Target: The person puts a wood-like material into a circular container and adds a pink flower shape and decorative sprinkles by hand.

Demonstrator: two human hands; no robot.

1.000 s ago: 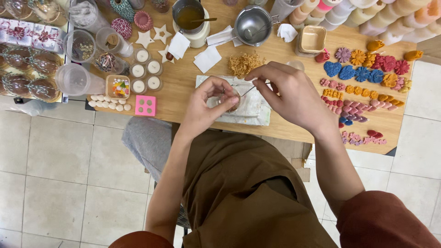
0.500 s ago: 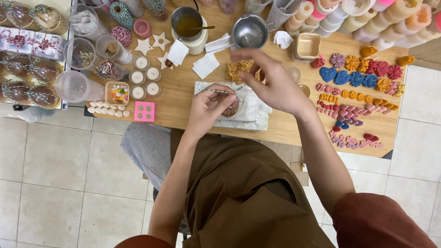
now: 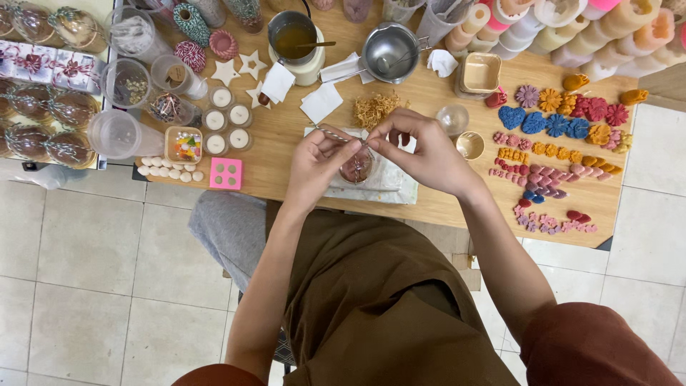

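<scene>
the fingers [image 3: 336,146] half hide a small round piece [image 3: 355,168]; top jars cut off.

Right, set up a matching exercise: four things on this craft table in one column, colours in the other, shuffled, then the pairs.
Things:
1. square mould with four round holes
2. heart shapes
3. star cutouts
4. pouring pot

Colours:
A. blue
B. silver metal
C. pink
D. cream white

Pairs: 1-C, 2-A, 3-D, 4-B
</scene>
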